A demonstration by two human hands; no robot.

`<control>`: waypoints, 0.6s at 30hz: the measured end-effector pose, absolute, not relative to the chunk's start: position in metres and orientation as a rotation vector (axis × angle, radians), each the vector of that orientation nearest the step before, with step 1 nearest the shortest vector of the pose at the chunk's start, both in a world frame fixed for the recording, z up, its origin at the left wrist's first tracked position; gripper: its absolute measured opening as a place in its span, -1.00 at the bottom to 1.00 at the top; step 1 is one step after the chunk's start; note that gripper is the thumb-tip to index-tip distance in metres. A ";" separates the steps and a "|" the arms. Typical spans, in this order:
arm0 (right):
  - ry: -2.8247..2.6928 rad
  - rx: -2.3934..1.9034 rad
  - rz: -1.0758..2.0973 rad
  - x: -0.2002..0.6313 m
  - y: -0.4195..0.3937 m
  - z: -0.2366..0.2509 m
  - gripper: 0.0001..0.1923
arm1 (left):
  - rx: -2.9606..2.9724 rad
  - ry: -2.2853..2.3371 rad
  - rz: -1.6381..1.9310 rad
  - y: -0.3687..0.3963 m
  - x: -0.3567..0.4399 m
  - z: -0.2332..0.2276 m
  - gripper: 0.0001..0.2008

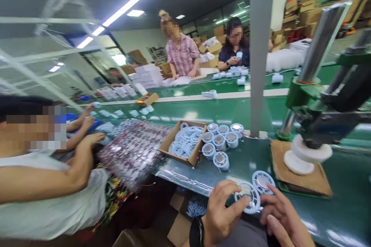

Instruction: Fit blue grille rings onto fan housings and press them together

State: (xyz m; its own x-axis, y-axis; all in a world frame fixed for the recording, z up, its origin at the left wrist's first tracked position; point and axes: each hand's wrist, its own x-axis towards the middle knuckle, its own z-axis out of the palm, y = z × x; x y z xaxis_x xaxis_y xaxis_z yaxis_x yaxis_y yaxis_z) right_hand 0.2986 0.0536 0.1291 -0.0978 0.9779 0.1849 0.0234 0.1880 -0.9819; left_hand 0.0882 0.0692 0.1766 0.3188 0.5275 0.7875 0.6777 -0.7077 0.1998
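While pinched between both hands, left (222, 210) and right (285, 220), fingers closed: white grille ring (247, 197).

The round fan grille (248, 197) looks like smooth pale plastic. The workbench (348, 200) has a glossy green surface. The cardboard box (182, 144) is matt brown.

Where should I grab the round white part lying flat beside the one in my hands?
Probably by the outer rim of the round white part, pinched across its width from above. It lies flat on the green table with its metal centre up, so only the rim offers opposing edges; the right hand is nearest.
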 end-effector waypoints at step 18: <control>-0.942 -0.910 1.641 0.302 0.038 0.189 -0.52 | -2.999 -1.967 -1.781 0.039 0.120 0.168 -0.41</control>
